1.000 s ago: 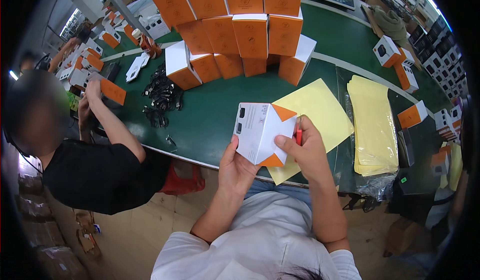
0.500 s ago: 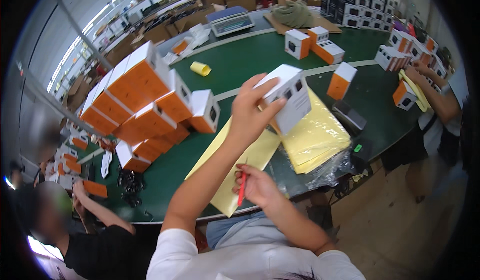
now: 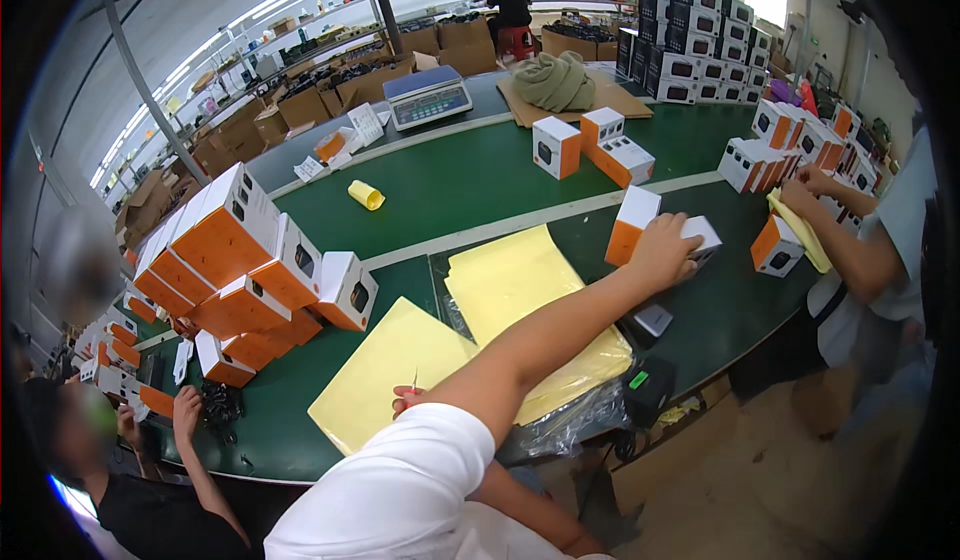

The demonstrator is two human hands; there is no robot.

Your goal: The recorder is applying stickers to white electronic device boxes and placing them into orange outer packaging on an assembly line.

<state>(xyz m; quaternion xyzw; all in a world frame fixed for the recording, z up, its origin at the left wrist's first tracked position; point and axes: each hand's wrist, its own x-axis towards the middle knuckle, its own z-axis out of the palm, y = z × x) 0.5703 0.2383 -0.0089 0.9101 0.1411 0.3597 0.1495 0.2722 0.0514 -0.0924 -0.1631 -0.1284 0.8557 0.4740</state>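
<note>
the small retail box (image 3: 704,239) is right of the yellow paper stack (image 3: 520,285), in the left hand (image 3: 664,252), whose fingers curl narrowly over it. it shows a pale white top and side; the hand hides the rest, and whether it touches the table i cannot tell. an upright white-and-orange box (image 3: 632,222) stands just beside it, nearer the stack. left of the stack, the right hand (image 3: 405,401), mostly sleeve-hidden, holds a red pointed tool (image 3: 416,377). beyond the stack, open green table (image 3: 470,175) spreads; its near edge slants past the stack's right. brown cartons (image 3: 372,88) far behind the stack hold dark goods.
</note>
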